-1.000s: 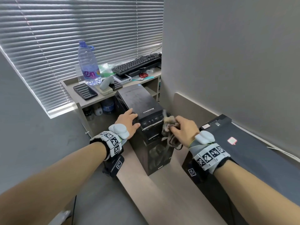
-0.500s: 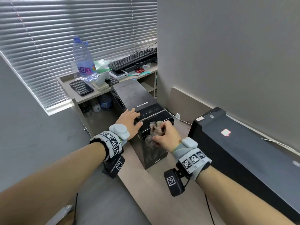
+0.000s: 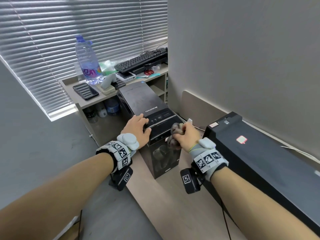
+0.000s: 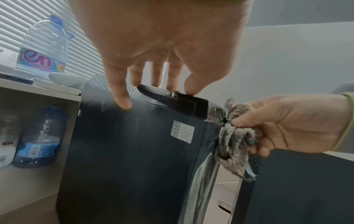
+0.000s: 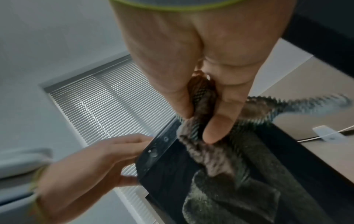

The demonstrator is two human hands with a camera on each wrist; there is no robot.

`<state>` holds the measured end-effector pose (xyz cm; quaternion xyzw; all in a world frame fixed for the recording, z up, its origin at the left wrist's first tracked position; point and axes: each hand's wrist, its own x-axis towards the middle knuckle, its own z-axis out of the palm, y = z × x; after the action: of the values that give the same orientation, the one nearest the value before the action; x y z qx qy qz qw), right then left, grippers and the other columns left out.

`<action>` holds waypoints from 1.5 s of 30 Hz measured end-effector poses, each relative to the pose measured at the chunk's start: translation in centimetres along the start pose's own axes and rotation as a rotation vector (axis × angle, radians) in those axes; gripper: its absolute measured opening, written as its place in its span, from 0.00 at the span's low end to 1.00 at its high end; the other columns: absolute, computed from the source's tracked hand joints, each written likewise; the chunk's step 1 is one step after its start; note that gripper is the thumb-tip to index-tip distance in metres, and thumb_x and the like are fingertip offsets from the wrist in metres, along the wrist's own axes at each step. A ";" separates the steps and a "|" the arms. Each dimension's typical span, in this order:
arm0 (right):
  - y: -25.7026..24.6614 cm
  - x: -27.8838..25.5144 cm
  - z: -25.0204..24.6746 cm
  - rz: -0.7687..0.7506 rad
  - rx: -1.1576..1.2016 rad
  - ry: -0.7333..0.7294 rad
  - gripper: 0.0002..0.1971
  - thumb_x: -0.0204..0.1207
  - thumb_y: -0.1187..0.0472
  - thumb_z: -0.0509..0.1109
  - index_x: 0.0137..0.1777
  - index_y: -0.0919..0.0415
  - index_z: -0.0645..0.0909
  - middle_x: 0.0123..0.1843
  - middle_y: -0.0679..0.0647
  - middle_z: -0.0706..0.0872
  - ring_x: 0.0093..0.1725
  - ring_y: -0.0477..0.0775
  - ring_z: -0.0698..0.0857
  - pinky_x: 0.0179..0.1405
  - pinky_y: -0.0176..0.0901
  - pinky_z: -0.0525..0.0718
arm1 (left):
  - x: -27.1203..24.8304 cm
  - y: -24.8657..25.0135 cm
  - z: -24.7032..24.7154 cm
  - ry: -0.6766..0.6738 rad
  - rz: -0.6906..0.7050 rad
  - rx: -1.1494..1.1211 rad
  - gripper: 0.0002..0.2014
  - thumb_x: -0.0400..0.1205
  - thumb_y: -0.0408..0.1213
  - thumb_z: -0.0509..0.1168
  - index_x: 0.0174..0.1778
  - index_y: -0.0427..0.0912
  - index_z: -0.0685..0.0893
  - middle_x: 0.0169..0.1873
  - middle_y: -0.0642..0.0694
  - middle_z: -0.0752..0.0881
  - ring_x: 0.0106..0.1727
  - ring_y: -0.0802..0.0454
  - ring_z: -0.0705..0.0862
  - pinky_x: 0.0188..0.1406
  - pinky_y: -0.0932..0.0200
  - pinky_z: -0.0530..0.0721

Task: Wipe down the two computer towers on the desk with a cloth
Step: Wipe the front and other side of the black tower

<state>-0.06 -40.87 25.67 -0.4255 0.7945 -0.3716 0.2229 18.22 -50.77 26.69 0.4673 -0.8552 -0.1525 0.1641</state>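
Observation:
A black upright Lenovo tower (image 3: 149, 105) stands on the desk (image 3: 174, 210). My left hand (image 3: 143, 126) rests on its top front left corner with the fingers laid flat, which the left wrist view shows from below at the tower's side panel (image 4: 134, 151). My right hand (image 3: 181, 134) grips a bunched grey cloth (image 3: 173, 137) and holds it against the upper right of the tower's glossy front. In the right wrist view the cloth (image 5: 203, 148) is reflected in that front. A second black tower (image 3: 259, 163) lies on its side to the right, untouched.
Behind the upright tower is a low shelf unit (image 3: 69, 84) with a large water bottle (image 3: 88, 63), a keyboard (image 3: 140, 61) and a black tray (image 3: 85, 90). Bottles (image 3: 110, 107) stand under it. A grey wall (image 3: 242, 66) runs along the right, with a white cable (image 3: 297, 150) beside it.
My right hand carried the cloth from the tower's right side round to its front panel. My left hand stayed on the top corner.

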 end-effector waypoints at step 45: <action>1.4 -4.2 5.7 0.214 0.454 -0.144 0.17 0.73 0.54 0.76 0.56 0.62 0.79 0.45 0.57 0.90 0.42 0.65 0.90 0.46 0.63 0.89 | 0.7 -1.4 2.0 0.196 0.202 0.069 0.34 0.72 0.73 0.57 0.59 0.48 0.80 0.66 0.49 0.77 0.67 0.42 0.69 0.56 0.52 0.79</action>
<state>5.32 -39.16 21.19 -0.3036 0.7132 -0.4836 0.4065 18.07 -51.89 24.37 0.3970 -0.8825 -0.0592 0.2453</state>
